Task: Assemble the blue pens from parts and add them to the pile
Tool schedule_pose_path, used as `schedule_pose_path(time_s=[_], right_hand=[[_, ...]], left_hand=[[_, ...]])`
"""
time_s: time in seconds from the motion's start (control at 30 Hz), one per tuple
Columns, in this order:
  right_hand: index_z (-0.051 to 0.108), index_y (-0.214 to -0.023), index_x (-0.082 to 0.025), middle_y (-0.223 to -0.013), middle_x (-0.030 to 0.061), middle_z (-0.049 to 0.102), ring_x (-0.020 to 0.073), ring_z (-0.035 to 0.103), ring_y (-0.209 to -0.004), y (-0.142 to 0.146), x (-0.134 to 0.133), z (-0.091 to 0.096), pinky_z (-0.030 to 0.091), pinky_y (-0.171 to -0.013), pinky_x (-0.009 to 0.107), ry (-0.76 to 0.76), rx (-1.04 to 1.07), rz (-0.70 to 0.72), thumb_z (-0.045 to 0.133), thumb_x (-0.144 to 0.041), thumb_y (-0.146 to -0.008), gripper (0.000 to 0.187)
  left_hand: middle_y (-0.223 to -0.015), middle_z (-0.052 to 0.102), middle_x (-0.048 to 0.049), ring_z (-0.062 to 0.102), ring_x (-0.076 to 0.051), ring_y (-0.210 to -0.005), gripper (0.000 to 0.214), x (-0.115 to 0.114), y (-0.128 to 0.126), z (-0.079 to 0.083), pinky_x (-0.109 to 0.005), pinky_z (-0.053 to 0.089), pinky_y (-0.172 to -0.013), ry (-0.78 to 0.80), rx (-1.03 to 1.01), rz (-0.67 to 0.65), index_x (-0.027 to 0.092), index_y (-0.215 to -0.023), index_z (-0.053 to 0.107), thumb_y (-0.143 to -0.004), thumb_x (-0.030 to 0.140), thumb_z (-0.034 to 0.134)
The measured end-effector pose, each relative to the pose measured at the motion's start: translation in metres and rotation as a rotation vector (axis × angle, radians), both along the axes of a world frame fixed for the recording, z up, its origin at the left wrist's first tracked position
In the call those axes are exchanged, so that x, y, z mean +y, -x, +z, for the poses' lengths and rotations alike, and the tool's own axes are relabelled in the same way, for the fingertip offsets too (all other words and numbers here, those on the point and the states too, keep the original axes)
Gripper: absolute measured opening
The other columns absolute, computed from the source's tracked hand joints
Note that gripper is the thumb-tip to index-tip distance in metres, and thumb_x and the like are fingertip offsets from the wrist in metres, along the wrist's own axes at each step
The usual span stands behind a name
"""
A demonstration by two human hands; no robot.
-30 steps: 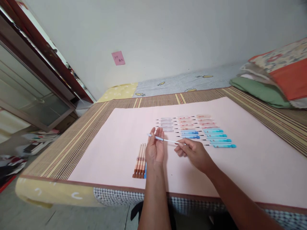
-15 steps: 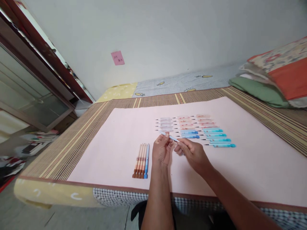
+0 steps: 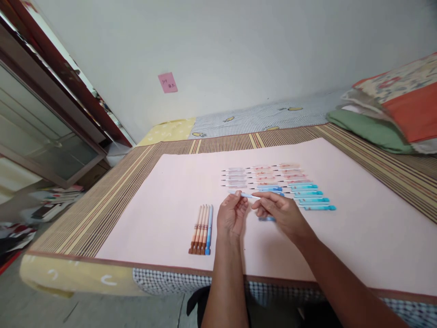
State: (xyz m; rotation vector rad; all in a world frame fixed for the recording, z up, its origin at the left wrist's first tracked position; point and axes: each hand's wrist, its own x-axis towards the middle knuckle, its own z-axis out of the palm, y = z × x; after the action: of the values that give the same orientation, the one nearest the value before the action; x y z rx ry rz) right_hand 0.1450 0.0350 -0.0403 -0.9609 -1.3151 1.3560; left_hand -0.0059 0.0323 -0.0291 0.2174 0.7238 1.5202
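Both my hands meet over a pink sheet [image 3: 164, 200] on a bed. My left hand [image 3: 232, 216] and my right hand [image 3: 282, 212] pinch the two ends of a thin light-blue pen [image 3: 246, 195], held level just above the sheet. A blue piece [image 3: 268, 219] shows under my right hand. Beyond the hands lie rows of pen parts [image 3: 273, 184]: clear and pink ones at the back, blue and teal ones in front. To the left, several assembled pens [image 3: 202, 229] lie side by side, brown ones plus one blue.
A striped woven mat [image 3: 112, 187] lies under the pink sheet. Folded bedding and a green pillow [image 3: 385, 123] are piled at the right. A pink sticky note [image 3: 167, 83] hangs on the wall. A wooden cabinet and stacked books [image 3: 54, 200] stand at the left.
The long pen spanning my hands a second ago now shows much shorter between the fingers. My hands have closed in together and shifted right, uncovering the blue pen in the left row.
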Motion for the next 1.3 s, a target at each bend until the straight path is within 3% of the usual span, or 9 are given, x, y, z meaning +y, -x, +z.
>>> schedule_pose_path(time_s=[0.13,0.3,0.4,0.53,0.67,0.77,0.87,1.0,1.3], right_hand=[[0.072,-0.110,-0.019,-0.090,0.0073,0.076,0.0148,0.065,-0.067,0.000,0.000,0.002,0.051,-0.064,0.031,0.088,0.053,0.050,0.076,-0.056,-0.080,0.048],[0.069,-0.116,-0.021,-0.098,0.0090,0.075,0.0188,0.068,-0.077,-0.014,0.004,0.004,0.054,-0.073,0.036,0.082,0.023,0.025,0.069,-0.061,-0.083,0.052],[0.072,-0.108,-0.021,-0.097,0.0076,0.075,0.0221,0.068,-0.082,-0.031,0.010,0.000,0.053,-0.076,0.037,-0.015,-0.268,-0.038,0.068,-0.052,-0.084,0.039],[0.073,-0.088,-0.023,-0.094,0.0053,0.072,0.0239,0.064,-0.088,-0.047,0.014,-0.009,0.047,-0.078,0.038,-0.212,-0.829,0.050,0.064,-0.027,-0.079,0.013],[0.067,-0.076,-0.022,-0.086,0.0053,0.067,0.0230,0.059,-0.084,-0.045,0.013,-0.012,0.042,-0.074,0.036,-0.325,-1.066,0.122,0.061,-0.018,-0.075,0.007],[0.062,-0.075,-0.022,-0.082,0.0037,0.066,0.0206,0.057,-0.077,-0.040,0.011,-0.010,0.041,-0.069,0.034,-0.335,-0.997,0.084,0.058,-0.021,-0.079,0.006],[0.062,-0.083,-0.023,-0.078,0.0020,0.066,0.0188,0.059,-0.072,-0.035,0.011,-0.008,0.044,-0.064,0.032,-0.251,-0.693,-0.003,0.060,-0.035,-0.086,0.014],[0.065,-0.089,-0.021,-0.073,0.0014,0.066,0.0192,0.063,-0.068,-0.031,0.012,-0.004,0.050,-0.063,0.033,-0.134,-0.326,-0.147,0.071,-0.048,-0.080,0.029],[0.073,-0.088,-0.022,-0.086,0.0045,0.072,0.0223,0.066,-0.080,-0.027,0.003,0.010,0.052,-0.070,0.035,-0.281,-0.354,-0.300,0.075,-0.039,-0.078,0.020]], left_hand=[[-0.068,0.066,-0.0032,0.064,-0.008,-0.060,0.007,-0.001,0.000,0.001,-0.017,0.054,-0.061,0.010,-0.006,-0.026,0.008,-0.079,0.070,-0.085,0.008,0.072],[-0.066,0.065,-0.0036,0.065,-0.009,-0.058,0.018,0.002,0.000,0.005,-0.016,0.053,-0.057,0.188,-0.168,0.022,0.009,-0.077,0.066,-0.094,0.006,0.060],[-0.069,0.066,-0.0044,0.065,-0.008,-0.060,0.021,0.004,0.003,0.007,-0.015,0.054,-0.057,0.233,-0.303,0.049,0.010,-0.078,0.064,-0.098,0.010,0.056],[-0.069,0.066,-0.0045,0.065,-0.008,-0.060,0.020,0.005,0.005,0.007,-0.015,0.053,-0.056,0.218,-0.309,0.094,0.010,-0.079,0.063,-0.098,0.010,0.056],[-0.065,0.064,-0.0032,0.064,-0.008,-0.057,0.020,0.005,0.004,0.006,-0.014,0.053,-0.054,0.235,-0.238,0.121,0.010,-0.078,0.064,-0.096,0.009,0.058],[-0.064,0.063,-0.0027,0.063,-0.007,-0.056,0.020,0.006,0.003,0.005,-0.014,0.053,-0.054,0.237,-0.211,0.132,0.010,-0.077,0.064,-0.096,0.008,0.058],[-0.063,0.064,-0.0029,0.063,-0.007,-0.055,0.021,0.006,0.003,0.004,-0.013,0.051,-0.052,0.230,-0.184,0.149,0.010,-0.074,0.064,-0.095,0.007,0.060],[-0.064,0.064,-0.0031,0.063,-0.007,-0.055,0.020,0.007,0.002,0.003,-0.013,0.051,-0.052,0.211,-0.151,0.156,0.010,-0.074,0.065,-0.093,0.008,0.063],[-0.062,0.064,-0.0025,0.063,-0.007,-0.055,0.020,0.006,0.001,0.003,-0.013,0.052,-0.054,0.195,-0.103,0.200,0.011,-0.072,0.065,-0.092,0.009,0.065]])
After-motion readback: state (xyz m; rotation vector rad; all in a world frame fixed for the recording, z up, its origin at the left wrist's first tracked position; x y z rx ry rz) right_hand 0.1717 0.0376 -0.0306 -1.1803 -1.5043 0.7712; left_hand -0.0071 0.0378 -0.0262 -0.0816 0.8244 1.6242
